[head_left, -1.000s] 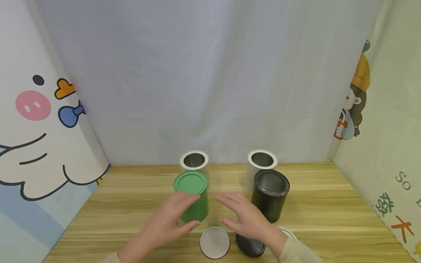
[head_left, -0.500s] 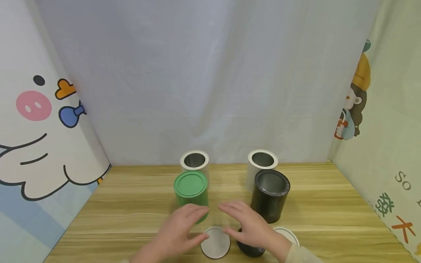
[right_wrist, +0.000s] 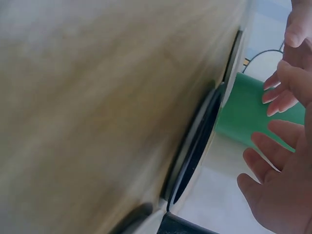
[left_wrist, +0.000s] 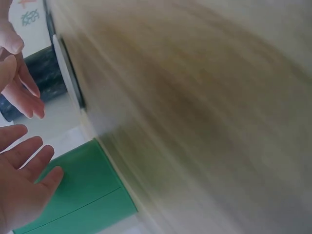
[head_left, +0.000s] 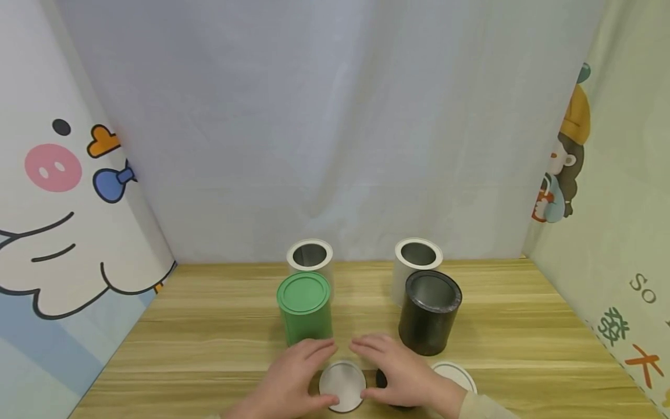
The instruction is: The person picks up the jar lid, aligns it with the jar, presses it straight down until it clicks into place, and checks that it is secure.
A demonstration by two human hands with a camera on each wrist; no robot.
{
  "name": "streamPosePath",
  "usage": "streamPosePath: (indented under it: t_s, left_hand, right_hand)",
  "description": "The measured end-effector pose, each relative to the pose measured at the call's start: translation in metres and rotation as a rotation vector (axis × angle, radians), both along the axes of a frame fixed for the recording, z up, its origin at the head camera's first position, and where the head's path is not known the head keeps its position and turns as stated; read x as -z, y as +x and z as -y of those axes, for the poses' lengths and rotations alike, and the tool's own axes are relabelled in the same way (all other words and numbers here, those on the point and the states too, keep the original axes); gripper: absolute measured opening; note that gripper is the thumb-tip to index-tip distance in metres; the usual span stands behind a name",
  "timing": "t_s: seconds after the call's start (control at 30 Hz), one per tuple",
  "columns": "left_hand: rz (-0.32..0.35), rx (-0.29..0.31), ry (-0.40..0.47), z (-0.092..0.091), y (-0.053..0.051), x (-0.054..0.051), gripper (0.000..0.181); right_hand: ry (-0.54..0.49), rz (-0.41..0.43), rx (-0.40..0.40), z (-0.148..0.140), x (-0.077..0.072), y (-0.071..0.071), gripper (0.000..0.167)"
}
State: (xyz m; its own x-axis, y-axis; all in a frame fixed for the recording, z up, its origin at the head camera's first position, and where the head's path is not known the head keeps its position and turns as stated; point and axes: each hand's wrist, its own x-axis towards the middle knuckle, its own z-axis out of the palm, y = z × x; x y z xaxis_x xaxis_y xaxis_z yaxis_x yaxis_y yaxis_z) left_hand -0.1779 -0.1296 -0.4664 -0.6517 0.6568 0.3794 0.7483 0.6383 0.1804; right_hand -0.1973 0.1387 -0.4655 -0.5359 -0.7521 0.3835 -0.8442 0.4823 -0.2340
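Observation:
A round light-grey lid (head_left: 342,386) lies flat on the table between my two hands. My left hand (head_left: 299,378) is at its left and my right hand (head_left: 400,375) at its right, fingers extended and holding nothing. In the wrist views the fingers of both hands hang above the tabletop, apart from the lid. Behind the left hand stands a green can (head_left: 307,311) with its green top on. A black lid (head_left: 382,379) is mostly hidden under the right hand. Just right of it lies a white lid (head_left: 456,375), partly covered by the forearm.
An open black can (head_left: 428,326) stands at the right, with an open white can (head_left: 400,279) behind it. Another open white can (head_left: 310,265) is behind the green one. A grey curtain (head_left: 335,145) hangs at the table's (head_left: 209,314) back edge.
Both hands have come down and toward the front of the table, from in front of the green can to either side of the grey lid. Cans and lids have stayed put.

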Motion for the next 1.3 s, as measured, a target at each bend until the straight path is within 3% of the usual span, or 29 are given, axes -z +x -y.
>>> streamPosePath:
  t_s: [0.3,0.47,0.87,1.3]
  left_hand:
    - [0.003,0.058,-0.054,0.003,-0.005,0.011,0.085]
    - [0.044,0.073,-0.076,0.004,-0.005,0.014,0.086]
    - [0.074,0.077,-0.152,0.003,-0.006,0.021,0.083]
    - [0.102,0.071,-0.129,0.004,-0.004,0.025,0.082]
  right_hand:
    - [0.061,-0.006,-0.018,-0.001,0.006,0.000,0.077]
    - [0.132,0.053,-0.009,0.000,0.006,-0.001,0.078]
    - [0.204,0.115,-0.034,0.003,0.010,-0.002,0.080]
    - [0.231,0.164,-0.034,0.007,0.013,-0.004,0.075]
